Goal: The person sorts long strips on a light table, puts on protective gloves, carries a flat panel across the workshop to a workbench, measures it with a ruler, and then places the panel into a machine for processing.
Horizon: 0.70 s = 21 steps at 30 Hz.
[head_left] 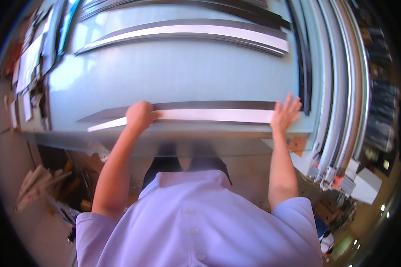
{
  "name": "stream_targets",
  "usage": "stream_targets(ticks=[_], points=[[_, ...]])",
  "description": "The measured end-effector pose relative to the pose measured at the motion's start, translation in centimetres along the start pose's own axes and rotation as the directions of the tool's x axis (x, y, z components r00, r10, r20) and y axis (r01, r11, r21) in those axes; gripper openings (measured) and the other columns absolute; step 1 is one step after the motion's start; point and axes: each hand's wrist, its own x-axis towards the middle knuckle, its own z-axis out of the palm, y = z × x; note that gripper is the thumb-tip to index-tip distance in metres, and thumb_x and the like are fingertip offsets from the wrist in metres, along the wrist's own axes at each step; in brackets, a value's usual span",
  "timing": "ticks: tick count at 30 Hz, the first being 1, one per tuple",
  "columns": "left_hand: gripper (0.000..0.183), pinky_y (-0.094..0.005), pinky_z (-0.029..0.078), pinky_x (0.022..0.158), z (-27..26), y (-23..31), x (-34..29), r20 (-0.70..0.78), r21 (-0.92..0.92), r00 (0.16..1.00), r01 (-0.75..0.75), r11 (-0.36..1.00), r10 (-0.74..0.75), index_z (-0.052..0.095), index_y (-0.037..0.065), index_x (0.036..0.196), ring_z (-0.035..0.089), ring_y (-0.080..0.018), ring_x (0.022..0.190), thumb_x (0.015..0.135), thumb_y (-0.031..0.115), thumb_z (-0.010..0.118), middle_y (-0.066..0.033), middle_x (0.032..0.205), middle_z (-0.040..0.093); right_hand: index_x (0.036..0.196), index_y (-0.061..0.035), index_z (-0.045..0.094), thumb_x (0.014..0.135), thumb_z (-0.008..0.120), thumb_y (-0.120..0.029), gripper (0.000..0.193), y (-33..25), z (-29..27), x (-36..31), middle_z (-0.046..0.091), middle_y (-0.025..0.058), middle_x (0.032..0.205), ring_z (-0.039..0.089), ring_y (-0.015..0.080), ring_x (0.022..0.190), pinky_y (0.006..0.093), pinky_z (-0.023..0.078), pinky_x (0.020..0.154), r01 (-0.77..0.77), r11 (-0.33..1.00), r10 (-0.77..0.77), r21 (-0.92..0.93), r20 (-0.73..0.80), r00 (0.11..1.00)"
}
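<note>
A long white strip [214,115] lies along the near edge of a pale glass-like tabletop [173,78], on top of a dark strip [218,105] that shows along both its long sides. My left hand [140,116] is closed on the white strip toward its left part, the thumb side facing right. Left of that hand, the strip's narrow end sticks out at a slant. At the strip's right end rests my right hand [286,115], fingers spread and stretched away from me. Its palm side and whatever lies beneath it are hidden.
Farther back lies a stack of dark strips topped by a white strip [187,30]. Black bars [304,58] run along the table's right side, beside long metal rails [338,80]. Papers [33,62] crowd the left edge. Cardboard scraps [40,187] lie on the floor at lower left.
</note>
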Motion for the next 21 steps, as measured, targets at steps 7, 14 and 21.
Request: stream_targets(ticks=[7,14,21], points=[[0.029,-0.0367,0.052,0.061,0.4,-0.6,-0.2,-0.048,0.063,0.998,-0.039,0.997,0.043,0.070,0.007,0.069,0.068,-0.0252,0.061,0.079,0.034,0.074,-0.0072,0.062,0.068,0.153,-0.0184,0.035,0.099,0.045,-0.051,0.065,-19.3,-5.7,-3.0,0.024,0.0174,0.161,0.020,0.0389,0.148,0.0599,0.010,0.117,0.288,0.919,-0.310,0.270,0.041,0.950],[0.030,-0.0453,0.052,0.070,-0.8,-6.5,-0.4,-0.136,0.136,0.988,-0.057,0.989,0.076,0.072,0.008,0.077,0.068,-0.0366,0.080,0.079,0.038,0.074,-0.0147,0.079,0.070,0.154,-0.0194,0.033,0.097,0.048,-0.050,0.067,-22.3,-5.3,-4.1,0.022,0.0160,0.161,0.021,0.0369,0.148,0.0547,0.013,0.119,0.294,0.923,-0.333,0.248,0.132,0.934],[0.033,-0.0407,0.050,0.062,-7.4,-24.0,-1.6,-0.204,-0.155,0.953,0.193,0.969,-0.222,0.072,0.004,0.078,0.064,-0.0287,0.063,0.077,0.036,0.079,-0.0127,0.068,0.067,0.154,-0.0199,0.033,0.098,0.047,-0.049,0.065,-22.6,-5.7,-4.1,0.023,0.0152,0.161,0.022,0.0363,0.148,0.0552,0.014,0.119,0.288,0.926,-0.326,0.245,0.132,0.936]])
